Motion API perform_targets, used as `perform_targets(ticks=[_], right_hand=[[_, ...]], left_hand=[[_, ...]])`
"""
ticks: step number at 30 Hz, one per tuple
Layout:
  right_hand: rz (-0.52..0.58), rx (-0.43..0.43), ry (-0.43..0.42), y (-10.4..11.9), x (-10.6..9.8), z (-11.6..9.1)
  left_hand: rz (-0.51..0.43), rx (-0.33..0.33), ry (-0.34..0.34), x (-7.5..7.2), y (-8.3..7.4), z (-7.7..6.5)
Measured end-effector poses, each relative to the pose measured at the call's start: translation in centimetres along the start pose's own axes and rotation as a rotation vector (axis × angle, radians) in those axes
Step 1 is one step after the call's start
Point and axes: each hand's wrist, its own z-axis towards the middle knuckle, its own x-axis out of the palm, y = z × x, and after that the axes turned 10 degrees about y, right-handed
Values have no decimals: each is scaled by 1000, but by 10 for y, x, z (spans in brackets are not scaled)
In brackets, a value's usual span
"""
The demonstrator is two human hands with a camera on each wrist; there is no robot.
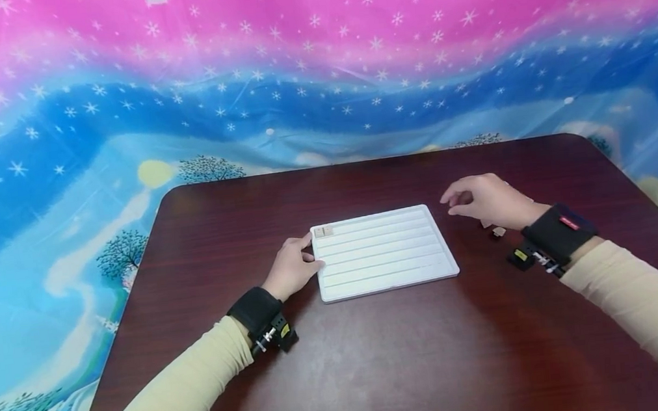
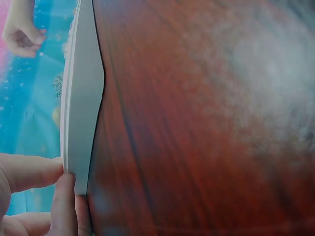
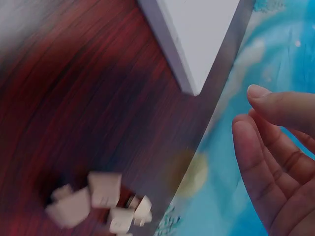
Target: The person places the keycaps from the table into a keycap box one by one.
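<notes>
A white rectangular tray [image 1: 386,253] with raised parallel ridges lies mid-table. Two small pale wooden tiles [image 1: 323,231] sit side by side in its far left corner, with marks too small to read. My left hand [image 1: 292,267] holds the tray's left edge; in the left wrist view, the fingers [image 2: 63,201] touch its rim. Beyond the tray's right side, my right hand [image 1: 490,201] hovers with bent fingers. In the right wrist view, thumb and fingertips [image 3: 244,130] stand apart with nothing between them. Loose wooden blocks [image 3: 105,189] lie near that hand, partly hidden by it in the head view.
The dark reddish table [image 1: 401,356] has rounded far corners. Behind it hangs a pink and blue cloth [image 1: 317,69] with snowflakes and trees. Both wrists wear black bands [image 1: 560,231] with small cameras.
</notes>
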Motion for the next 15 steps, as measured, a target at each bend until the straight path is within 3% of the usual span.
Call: perform_targets(ticks=[15], right_hand=[[-60,138,32,-45,2,-32]], left_hand=[[-2,3,-1,0,1,1]])
